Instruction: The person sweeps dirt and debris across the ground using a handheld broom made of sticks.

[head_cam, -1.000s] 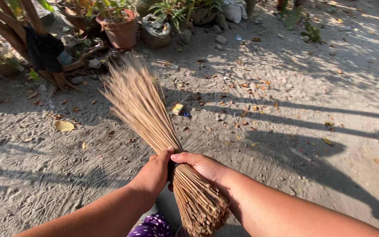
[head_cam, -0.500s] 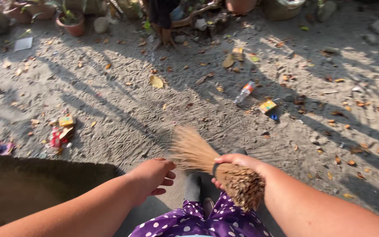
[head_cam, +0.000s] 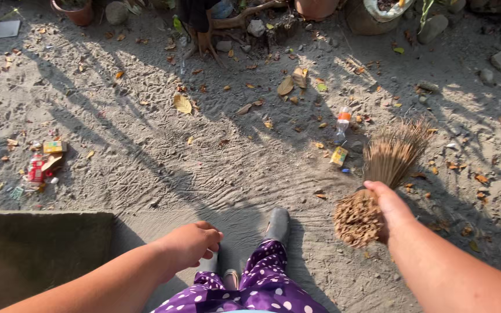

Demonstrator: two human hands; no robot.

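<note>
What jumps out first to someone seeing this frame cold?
The stick broom at right, gripped at its bound end by the right hand, bristles fanned over the sandy ground. The left hand hangs empty at lower centre above a purple polka-dot garment. A small plastic bottle and dry leaves lie scattered beyond the broom.

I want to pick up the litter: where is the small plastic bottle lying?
In the head view, the plastic bottle lies on the sandy ground right of centre, just above the yellow carton and left of the broom bristles.
</note>
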